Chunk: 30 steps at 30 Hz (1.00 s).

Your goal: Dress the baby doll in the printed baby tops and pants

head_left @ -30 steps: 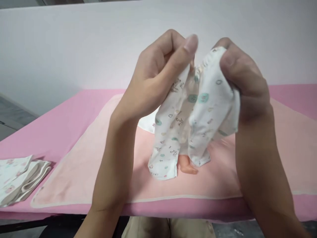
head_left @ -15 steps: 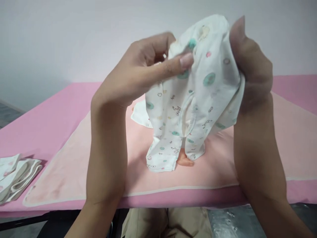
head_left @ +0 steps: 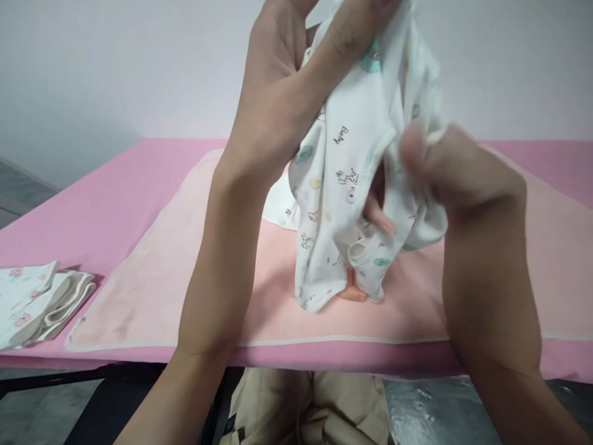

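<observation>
White baby pants, printed with small animals and green spots, hang upright in front of me with an open slit at the crotch. My left hand is closed on their upper edge, thumb on the near side; its fingertips are partly hidden or out of frame. Blurred by motion, my right hand is at their right side with its fingers in the cloth. A fingertip pokes out through the slit. Below the legs shows a small orange-toned foot, like a doll's. Behind the pants lies a white printed cloth, mostly hidden.
A peach mat with a pale border covers part of the pink tabletop. Folded printed cloths are stacked at the left edge. My knees in beige trousers are under the table's front edge.
My left hand has risen with the top of the pants. My right hand has moved down along their right side, and a fingertip now shows through the slit, which is spread wider.
</observation>
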Motion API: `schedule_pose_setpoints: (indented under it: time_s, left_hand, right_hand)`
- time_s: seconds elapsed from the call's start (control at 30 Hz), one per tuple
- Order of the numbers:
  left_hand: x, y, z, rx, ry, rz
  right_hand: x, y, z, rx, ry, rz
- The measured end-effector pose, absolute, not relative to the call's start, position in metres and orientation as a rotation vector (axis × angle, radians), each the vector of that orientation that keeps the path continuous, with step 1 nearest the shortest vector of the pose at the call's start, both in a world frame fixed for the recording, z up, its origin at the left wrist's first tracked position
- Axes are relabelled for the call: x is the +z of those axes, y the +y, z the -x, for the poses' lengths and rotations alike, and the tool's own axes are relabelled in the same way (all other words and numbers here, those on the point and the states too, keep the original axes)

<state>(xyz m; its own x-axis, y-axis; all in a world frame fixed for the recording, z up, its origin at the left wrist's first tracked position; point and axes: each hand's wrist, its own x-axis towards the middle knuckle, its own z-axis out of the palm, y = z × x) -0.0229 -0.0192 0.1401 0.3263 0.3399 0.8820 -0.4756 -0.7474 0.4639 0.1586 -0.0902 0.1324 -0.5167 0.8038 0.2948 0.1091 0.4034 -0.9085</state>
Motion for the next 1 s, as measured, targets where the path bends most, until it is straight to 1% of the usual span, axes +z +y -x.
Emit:
schedule_pose_setpoints:
  time_s: [0.07, 0.1, 0.17, 0.27, 0.33, 0.4, 0.47, 0.5, 0.53, 0.63, 0.7, 0.73, 0.8, 0.87, 0.93, 1.0]
  left_hand:
    - [0.143, -0.021, 0.023, 1.556, -0.113, -1.869]
    - [0.145, -0.022, 0.026, 1.52, -0.061, -1.873]
    - [0.148, -0.021, 0.036, 1.363, 0.086, -1.915]
    - [0.15, -0.008, 0.051, 1.031, 0.126, -2.087]
    - [0.149, 0.003, 0.054, 1.026, -0.04, -2.092]
    - [0.146, 0.008, 0.052, 1.131, -0.155, -1.988]
    - [0.144, 0.004, 0.048, 1.182, -0.07, -1.935]
    - [0.143, 0.0, 0.047, 1.176, 0.013, -1.945]
    - [0.142, -0.004, 0.048, 1.146, 0.097, -1.97]
    - [0.143, -0.012, 0.056, 0.923, 0.231, -2.037]
    - [0.144, -0.012, 0.063, 0.842, 0.293, -2.023]
    - [0.144, -0.011, 0.066, 0.863, 0.317, -1.998]
    - [0.143, -0.007, 0.068, 0.963, 0.32, -1.96]
    - [0.141, -0.004, 0.067, 1.016, 0.245, -1.964]
    - [0.137, 0.0, 0.065, 0.988, 0.159, -1.998]
    - [0.135, 0.002, 0.063, 0.932, 0.107, -2.011]
  right_hand:
    - [0.132, -0.094, -0.158, 1.228, -2.133, 0.805]
    - [0.131, -0.096, -0.156, 1.18, -2.154, 0.835]
    - [0.131, -0.102, -0.153, 0.991, -1.975, 0.853]
    - [0.13, -0.106, -0.151, 0.812, -1.684, 0.663]
    - [0.13, -0.104, -0.154, 0.879, -1.739, 0.597]
    - [0.132, -0.102, -0.161, 1.097, -2.034, 0.588]
    - [0.133, -0.101, -0.166, 1.31, -2.273, 0.577]
    - [0.133, -0.101, -0.167, 1.341, -2.272, 0.585]
    - [0.133, -0.102, -0.166, 1.298, -2.178, 0.612]
    - [0.131, -0.107, -0.156, 1.016, -1.749, 0.677]
    - [0.131, -0.111, -0.149, 0.943, -1.593, 0.655]
    - [0.131, -0.112, -0.147, 0.942, -1.56, 0.645]
    - [0.133, -0.113, -0.148, 0.944, -1.549, 0.663]
    - [0.134, -0.113, -0.155, 0.975, -1.686, 0.701]
    - [0.133, -0.111, -0.162, 1.047, -1.898, 0.723]
    - [0.13, -0.107, -0.164, 1.065, -1.939, 0.74]
